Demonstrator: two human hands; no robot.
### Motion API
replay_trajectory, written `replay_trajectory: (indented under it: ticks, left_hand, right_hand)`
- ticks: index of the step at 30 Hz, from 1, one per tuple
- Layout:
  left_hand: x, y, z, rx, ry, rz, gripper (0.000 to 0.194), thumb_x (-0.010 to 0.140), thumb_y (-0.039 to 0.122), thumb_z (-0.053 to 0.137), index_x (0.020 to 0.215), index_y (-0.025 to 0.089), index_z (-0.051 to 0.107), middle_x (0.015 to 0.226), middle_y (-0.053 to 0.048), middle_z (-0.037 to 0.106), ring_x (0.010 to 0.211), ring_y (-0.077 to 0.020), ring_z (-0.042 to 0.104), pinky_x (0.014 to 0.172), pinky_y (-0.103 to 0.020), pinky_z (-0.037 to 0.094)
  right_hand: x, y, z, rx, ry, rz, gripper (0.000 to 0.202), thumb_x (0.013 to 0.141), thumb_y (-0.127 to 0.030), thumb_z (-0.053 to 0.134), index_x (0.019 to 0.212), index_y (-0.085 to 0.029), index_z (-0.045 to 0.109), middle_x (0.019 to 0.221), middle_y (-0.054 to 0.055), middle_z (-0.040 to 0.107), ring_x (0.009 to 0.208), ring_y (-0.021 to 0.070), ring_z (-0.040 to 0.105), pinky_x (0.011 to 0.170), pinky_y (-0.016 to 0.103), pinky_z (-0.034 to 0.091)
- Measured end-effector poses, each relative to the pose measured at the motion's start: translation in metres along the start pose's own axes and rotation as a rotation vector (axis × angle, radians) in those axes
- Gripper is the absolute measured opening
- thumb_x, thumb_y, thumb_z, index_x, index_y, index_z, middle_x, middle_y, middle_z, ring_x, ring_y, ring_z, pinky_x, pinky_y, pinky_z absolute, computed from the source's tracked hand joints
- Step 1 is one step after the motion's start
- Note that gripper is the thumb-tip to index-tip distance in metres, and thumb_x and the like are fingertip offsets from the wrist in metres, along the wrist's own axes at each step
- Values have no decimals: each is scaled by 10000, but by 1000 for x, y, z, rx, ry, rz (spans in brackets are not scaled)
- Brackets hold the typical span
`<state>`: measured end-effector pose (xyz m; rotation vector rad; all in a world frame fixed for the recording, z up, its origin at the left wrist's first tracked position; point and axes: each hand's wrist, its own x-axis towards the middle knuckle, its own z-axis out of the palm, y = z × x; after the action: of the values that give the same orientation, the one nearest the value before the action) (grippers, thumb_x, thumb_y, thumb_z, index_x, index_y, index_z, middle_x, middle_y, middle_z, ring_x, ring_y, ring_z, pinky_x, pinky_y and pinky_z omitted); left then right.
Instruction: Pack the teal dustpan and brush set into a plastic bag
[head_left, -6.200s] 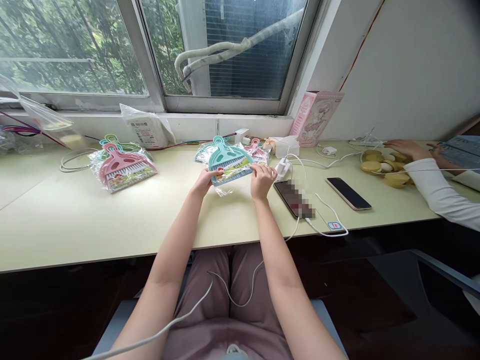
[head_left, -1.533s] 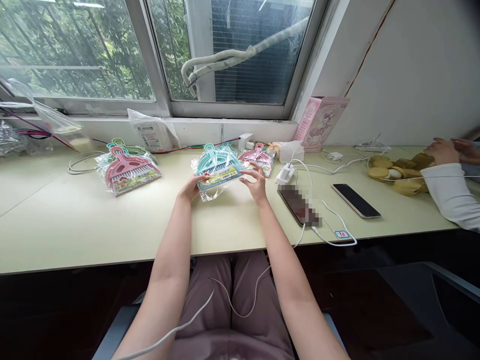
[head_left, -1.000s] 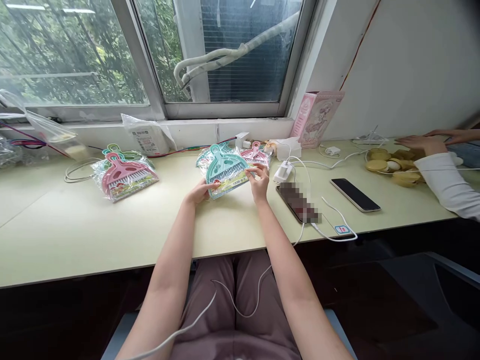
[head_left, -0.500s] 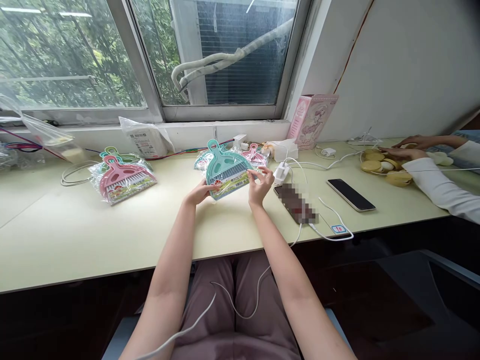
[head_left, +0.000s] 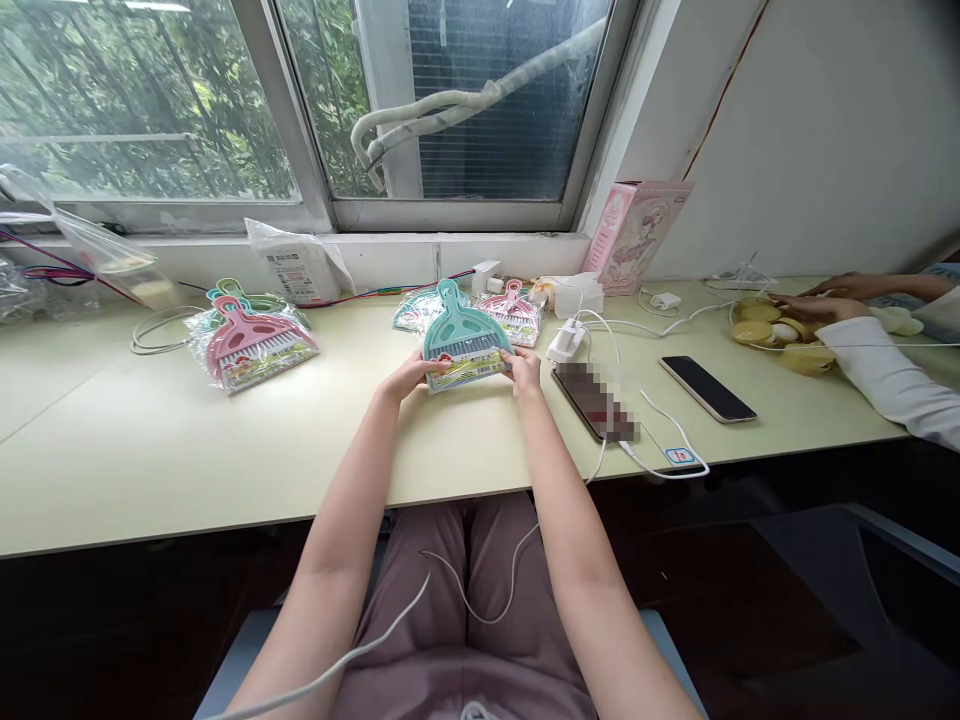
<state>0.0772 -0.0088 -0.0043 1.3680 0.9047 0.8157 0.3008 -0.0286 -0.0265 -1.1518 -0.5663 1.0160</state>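
Note:
A teal dustpan and brush set (head_left: 463, 340) in a clear wrapper is held up over the table, its handle pointing away from me. My left hand (head_left: 409, 376) grips its lower left corner, thumb on the printed label. At the lower right edge my right hand (head_left: 523, 368) pinches the same set. Behind it lie wrapped sets, one with a pink dustpan (head_left: 516, 312) and one in teal (head_left: 414, 310). To the left, a wrapped pink dustpan set (head_left: 259, 345) rests against a green one (head_left: 232, 291).
A phone (head_left: 589, 400) with cables and a white charger (head_left: 566, 342) sit right of my hands. Further right are a second phone (head_left: 707, 388) and another person's hands at yellow round pieces (head_left: 806, 358). A pink box (head_left: 637, 238) stands by the wall.
The teal set has turned more upright and faces me squarely. My right hand has shifted down along its right edge, and its fingers have moved behind the set. The view has shifted slightly.

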Motion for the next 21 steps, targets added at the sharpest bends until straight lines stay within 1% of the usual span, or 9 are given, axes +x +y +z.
replay_trajectory:
  ticks: [4,6,8,11,12,14,17,19,21]
  left_hand:
    - [0,3,7,11,-13,11,503,677,452,781,1071,168,650,1077,-113,687,899,-245,673,660,-287,558]
    - [-4,7,7,-48,-73,44,528,718,493,736,1132,184,629,1149,-131,661,973,-262,663,714,-321,574]
    - [-11,12,7,-91,-170,87,586,709,461,751,1216,215,591,1215,-139,632,1026,-274,653,775,-357,576]
    - [-18,18,12,-37,-271,127,718,599,284,844,1256,238,558,1246,-136,618,985,-266,669,800,-358,565]
    - [-18,19,14,-8,-262,143,736,575,243,855,1248,232,558,1239,-133,622,950,-253,675,791,-347,562]
    - [-15,18,20,43,-167,181,681,583,246,852,1203,206,572,1184,-121,646,869,-214,675,756,-324,560]
    - [-4,11,26,84,40,216,511,671,384,800,1091,169,603,1000,-84,684,690,-146,643,678,-300,562]
    - [2,7,26,82,107,240,472,713,465,755,1045,160,612,936,-69,684,591,-119,615,636,-299,564]
    - [5,5,24,64,140,274,472,731,503,728,1032,158,618,963,-70,684,546,-109,609,608,-302,565]
  right_hand:
    - [2,0,0,65,105,40,179,600,-135,696,778,-149,707,613,-20,650,586,106,586,534,210,504]
    - [3,-1,-1,124,145,52,157,603,-126,693,758,-148,696,601,-22,640,584,102,584,530,204,504]
    - [3,-2,-2,197,181,50,131,616,-117,681,743,-151,688,605,-26,640,587,98,585,540,203,511]
    - [2,-4,-3,246,214,38,120,641,-112,667,750,-159,686,639,-29,651,605,96,593,548,198,511]
    - [1,-4,-3,240,220,32,123,649,-114,664,760,-161,687,651,-29,652,610,95,592,541,193,505]
    - [0,-4,-3,207,231,22,123,659,-121,663,772,-162,690,663,-29,649,610,92,584,517,183,488]
    - [-1,-2,-1,166,233,11,127,659,-138,668,780,-159,698,672,-25,649,626,98,583,514,183,487]
    - [0,0,0,155,213,5,136,653,-154,672,785,-159,703,678,-24,655,643,105,589,533,193,502]
    - [1,2,2,130,177,-12,149,644,-173,677,789,-158,708,687,-22,664,660,114,595,546,203,513]
